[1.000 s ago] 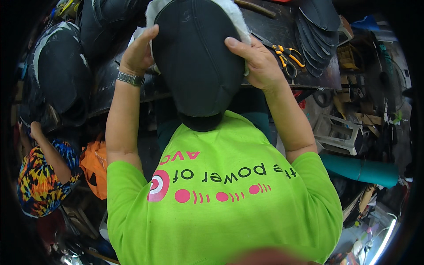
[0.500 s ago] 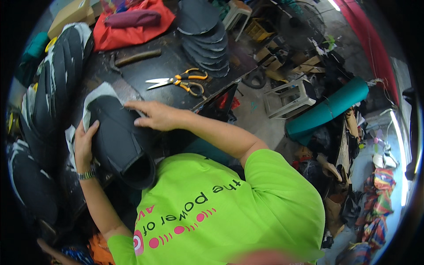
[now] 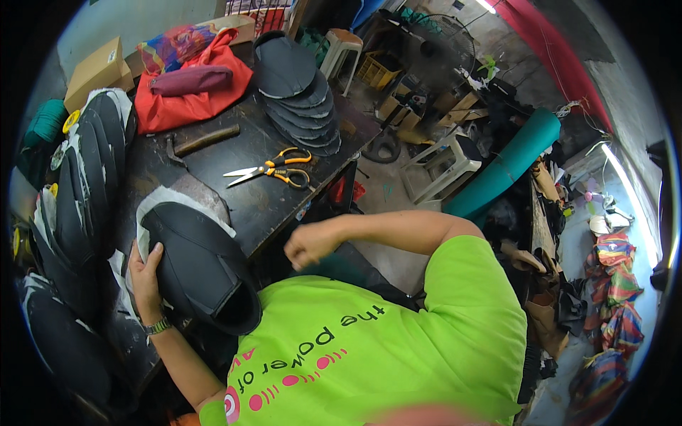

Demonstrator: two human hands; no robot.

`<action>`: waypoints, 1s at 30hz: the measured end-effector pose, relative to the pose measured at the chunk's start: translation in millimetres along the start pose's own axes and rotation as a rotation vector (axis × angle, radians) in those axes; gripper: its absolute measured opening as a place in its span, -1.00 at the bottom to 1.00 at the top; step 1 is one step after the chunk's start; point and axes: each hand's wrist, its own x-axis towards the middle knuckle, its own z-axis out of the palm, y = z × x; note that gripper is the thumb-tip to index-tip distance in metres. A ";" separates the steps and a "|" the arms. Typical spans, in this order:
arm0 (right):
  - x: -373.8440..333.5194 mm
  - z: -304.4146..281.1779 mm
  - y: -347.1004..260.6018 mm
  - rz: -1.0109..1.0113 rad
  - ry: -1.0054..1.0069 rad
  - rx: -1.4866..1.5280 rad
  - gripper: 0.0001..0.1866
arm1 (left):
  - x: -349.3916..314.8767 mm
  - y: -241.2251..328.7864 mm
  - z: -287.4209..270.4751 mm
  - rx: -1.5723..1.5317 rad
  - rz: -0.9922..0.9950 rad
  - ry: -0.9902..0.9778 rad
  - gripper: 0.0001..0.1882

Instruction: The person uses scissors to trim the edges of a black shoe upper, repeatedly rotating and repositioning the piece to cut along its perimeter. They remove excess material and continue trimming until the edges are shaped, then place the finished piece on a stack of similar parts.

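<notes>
My left hand [image 3: 145,284], with a watch on its wrist, holds a black shoe upper [image 3: 192,248] by its left edge, thumb on top. A pale, ragged lining edge shows around the upper's far end, and its dark opening faces my body. Apart from it on the right, my right hand [image 3: 309,243] hangs in the air near my chest, slightly blurred. Its fingers are curled closed; whatever might be in them is hidden. Beyond the upper, orange-and-black scissors [image 3: 273,169] lie half-spread on the dark table [image 3: 241,213]. Further left rests a wooden-handled hammer [image 3: 206,140].
Stacked black uppers [image 3: 92,163] line the table's left side, and another pile [image 3: 291,78] stands at the far edge. A red bag [image 3: 160,110] lies at the back near cardboard boxes [image 3: 96,74]. To the right are a plastic stool [image 3: 447,167] and a green roll [image 3: 518,160].
My right hand has left the upper's edge and moved right, toward my body, closing its fingers. My left hand keeps its hold. The whole view has shifted.
</notes>
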 end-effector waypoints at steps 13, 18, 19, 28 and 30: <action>-33.3 33.5 33.5 0.369 -0.424 0.519 -0.73 | -1.4 1.4 -2.5 0.138 0.051 0.065 -0.47; -60.3 44.5 31.3 0.365 -0.372 0.641 -0.74 | 8.5 -9.2 -27.1 0.043 -0.071 0.086 -0.63; -65.9 48.5 29.3 0.418 -0.366 0.631 -0.74 | 8.3 -11.0 -29.9 0.057 0.024 0.056 -0.64; -120.5 106.3 39.6 0.423 -0.270 0.867 -0.80 | 10.5 -2.8 -37.7 0.056 -0.090 0.157 -0.48; -123.7 117.5 45.4 0.387 -0.213 0.931 -0.82 | 10.8 -2.2 -38.9 0.079 -0.063 0.177 -0.51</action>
